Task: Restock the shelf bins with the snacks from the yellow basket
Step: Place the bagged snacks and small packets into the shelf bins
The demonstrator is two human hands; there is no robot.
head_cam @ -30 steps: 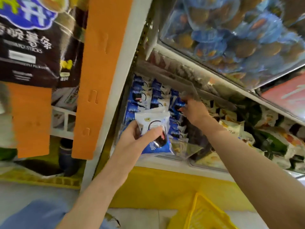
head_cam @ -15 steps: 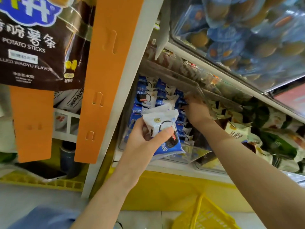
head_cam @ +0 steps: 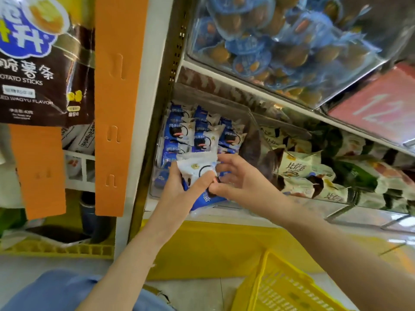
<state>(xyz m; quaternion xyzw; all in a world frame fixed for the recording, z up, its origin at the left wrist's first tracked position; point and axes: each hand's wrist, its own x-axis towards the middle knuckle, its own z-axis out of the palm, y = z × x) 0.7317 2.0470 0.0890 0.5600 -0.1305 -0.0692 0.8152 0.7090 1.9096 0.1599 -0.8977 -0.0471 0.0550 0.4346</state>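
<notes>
My left hand [head_cam: 179, 189] grips a small stack of blue-and-white snack packets [head_cam: 197, 169] in front of a clear shelf bin [head_cam: 157, 176]. That bin holds several matching blue packets [head_cam: 197, 133] standing in rows. My right hand [head_cam: 238, 180] has come in beside the left, and its fingertips touch the held packets at their right edge, the fingers loosely curled. A corner of the yellow basket [head_cam: 280, 288] shows at the bottom right, near the floor.
To the right, a neighbouring clear bin holds white-and-green snack bags [head_cam: 307, 167]. The shelf above carries blue-lidded cups [head_cam: 269, 41]. Orange strips [head_cam: 116, 104] and a potato-stick bag [head_cam: 42, 63] hang at the left. A yellow base panel [head_cam: 215, 243] runs under the shelf.
My right hand has pulled back out of the bin's rear and come forward to the packets in my left hand. The left hand has stayed about where it was.
</notes>
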